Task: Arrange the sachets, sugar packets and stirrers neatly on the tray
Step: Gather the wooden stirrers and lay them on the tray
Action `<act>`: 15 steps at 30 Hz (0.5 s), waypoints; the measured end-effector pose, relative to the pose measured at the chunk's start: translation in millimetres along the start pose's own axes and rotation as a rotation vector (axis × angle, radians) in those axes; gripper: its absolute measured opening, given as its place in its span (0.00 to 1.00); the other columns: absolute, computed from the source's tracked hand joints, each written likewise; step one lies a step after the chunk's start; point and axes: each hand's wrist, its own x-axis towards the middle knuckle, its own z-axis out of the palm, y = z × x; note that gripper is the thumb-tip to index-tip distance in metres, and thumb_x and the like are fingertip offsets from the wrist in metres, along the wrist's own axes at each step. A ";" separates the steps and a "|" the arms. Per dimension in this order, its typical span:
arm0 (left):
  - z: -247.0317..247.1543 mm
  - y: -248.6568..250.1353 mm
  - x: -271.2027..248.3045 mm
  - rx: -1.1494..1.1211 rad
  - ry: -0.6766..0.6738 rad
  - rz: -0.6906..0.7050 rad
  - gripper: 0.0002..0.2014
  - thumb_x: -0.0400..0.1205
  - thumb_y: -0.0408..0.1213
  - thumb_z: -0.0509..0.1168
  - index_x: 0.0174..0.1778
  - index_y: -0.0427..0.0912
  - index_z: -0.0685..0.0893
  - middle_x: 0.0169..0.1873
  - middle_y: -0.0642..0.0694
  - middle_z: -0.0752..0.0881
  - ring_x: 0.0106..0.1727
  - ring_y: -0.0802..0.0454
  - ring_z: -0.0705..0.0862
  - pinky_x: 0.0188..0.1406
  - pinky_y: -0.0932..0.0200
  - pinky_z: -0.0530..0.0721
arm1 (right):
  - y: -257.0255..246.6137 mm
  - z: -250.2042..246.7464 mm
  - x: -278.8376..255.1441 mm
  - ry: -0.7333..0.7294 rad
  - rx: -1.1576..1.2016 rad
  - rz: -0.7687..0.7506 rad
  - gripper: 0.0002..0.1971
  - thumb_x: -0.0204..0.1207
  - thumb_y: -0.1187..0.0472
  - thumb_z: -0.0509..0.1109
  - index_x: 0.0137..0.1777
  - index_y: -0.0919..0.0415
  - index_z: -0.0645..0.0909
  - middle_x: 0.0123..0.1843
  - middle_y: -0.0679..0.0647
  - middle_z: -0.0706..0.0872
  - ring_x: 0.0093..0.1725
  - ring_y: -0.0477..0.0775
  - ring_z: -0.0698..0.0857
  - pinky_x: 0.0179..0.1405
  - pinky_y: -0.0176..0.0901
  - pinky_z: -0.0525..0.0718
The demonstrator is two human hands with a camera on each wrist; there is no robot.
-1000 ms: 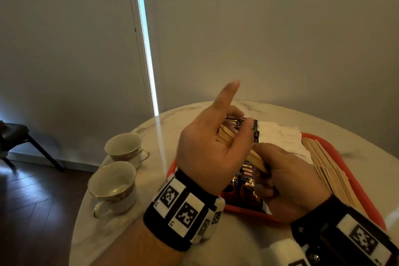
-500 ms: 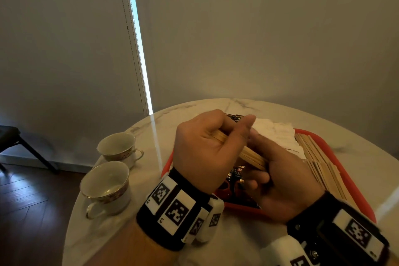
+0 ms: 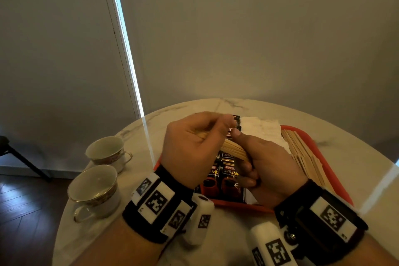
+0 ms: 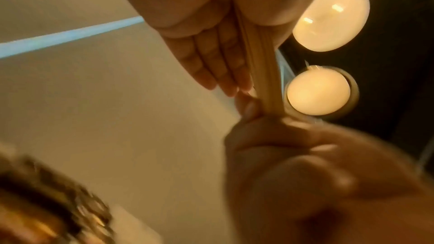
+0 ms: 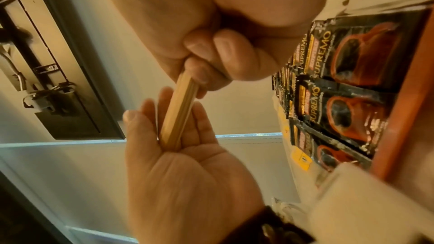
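Compared with a second ago, the left hand (image 3: 190, 142) is seen closed further over the bundle of thin pale wooden stirrers (image 3: 234, 151); its index finger, then raised, now lies down along the sticks. In the right wrist view the left palm is cupped under the bundle's end with fingers only loosely bent. The right hand (image 3: 265, 164) is clamped on the other end, fingers curled round it, above the red plastic tray (image 3: 323, 142). On the tray, black coffee sachets (image 3: 226, 177) are laid in rows at its left, white sugar packets (image 3: 262, 128) lie in the middle, partly hidden behind the hands, and a row of loose wooden stirrers (image 3: 306, 155) is laid along the right side. Two white gold-rimmed teacups (image 3: 95, 188) stand on the round marble-patterned table (image 3: 349, 157), left of the tray.
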 end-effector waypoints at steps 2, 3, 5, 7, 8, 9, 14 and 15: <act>6.4 9.4 3.6 -0.384 -0.037 -0.223 0.19 0.80 0.43 0.77 0.66 0.47 0.85 0.44 0.45 0.95 0.46 0.47 0.94 0.48 0.53 0.91 | -5.3 -3.7 -0.7 -0.024 0.078 0.011 0.12 0.79 0.49 0.74 0.44 0.59 0.81 0.24 0.53 0.68 0.19 0.46 0.62 0.17 0.35 0.59; 8.9 10.7 5.9 -0.604 -0.060 -0.320 0.27 0.76 0.43 0.80 0.70 0.46 0.81 0.45 0.42 0.94 0.48 0.43 0.94 0.50 0.47 0.91 | -8.2 -5.4 -1.1 -0.038 0.130 0.034 0.11 0.80 0.50 0.73 0.45 0.58 0.83 0.25 0.53 0.68 0.19 0.45 0.62 0.16 0.35 0.58; 11.0 10.0 10.8 -0.859 -0.074 -0.392 0.34 0.70 0.46 0.83 0.71 0.44 0.80 0.41 0.42 0.92 0.49 0.41 0.93 0.50 0.44 0.91 | -13.3 -8.2 -2.2 -0.075 0.203 0.111 0.10 0.80 0.50 0.73 0.47 0.56 0.85 0.25 0.51 0.68 0.19 0.44 0.61 0.15 0.33 0.59; 11.1 11.7 13.7 -0.705 -0.077 -0.317 0.27 0.74 0.52 0.79 0.67 0.48 0.84 0.37 0.45 0.91 0.46 0.42 0.93 0.49 0.43 0.91 | -15.9 -8.1 -5.3 -0.133 0.227 0.227 0.11 0.79 0.50 0.73 0.43 0.57 0.84 0.23 0.50 0.68 0.17 0.43 0.61 0.14 0.31 0.59; 11.5 15.7 14.6 -0.533 -0.079 -0.249 0.22 0.78 0.55 0.75 0.65 0.51 0.86 0.37 0.46 0.91 0.44 0.43 0.93 0.48 0.43 0.92 | -16.7 -7.4 -7.1 -0.164 0.232 0.284 0.11 0.79 0.50 0.72 0.41 0.57 0.84 0.23 0.50 0.68 0.17 0.43 0.61 0.14 0.31 0.58; 12.4 20.3 15.5 -0.380 -0.074 -0.180 0.18 0.81 0.54 0.71 0.63 0.51 0.87 0.36 0.46 0.91 0.41 0.44 0.92 0.45 0.45 0.93 | -17.9 -6.6 -9.2 -0.189 0.239 0.326 0.12 0.80 0.49 0.71 0.40 0.57 0.84 0.23 0.49 0.68 0.17 0.42 0.61 0.15 0.30 0.57; 18.8 26.2 29.4 -0.083 0.071 -0.156 0.11 0.90 0.46 0.63 0.55 0.46 0.89 0.26 0.46 0.87 0.26 0.51 0.87 0.31 0.58 0.85 | -26.9 -6.8 -13.0 -0.205 0.275 0.327 0.11 0.86 0.50 0.67 0.56 0.57 0.84 0.25 0.49 0.68 0.17 0.42 0.61 0.16 0.30 0.58; 19.5 23.0 32.6 -0.082 0.091 -0.208 0.10 0.91 0.45 0.63 0.54 0.48 0.90 0.25 0.46 0.87 0.26 0.51 0.86 0.32 0.57 0.84 | -28.0 -6.6 -14.2 -0.214 0.264 0.306 0.12 0.87 0.50 0.66 0.60 0.57 0.82 0.25 0.49 0.69 0.17 0.42 0.61 0.16 0.31 0.58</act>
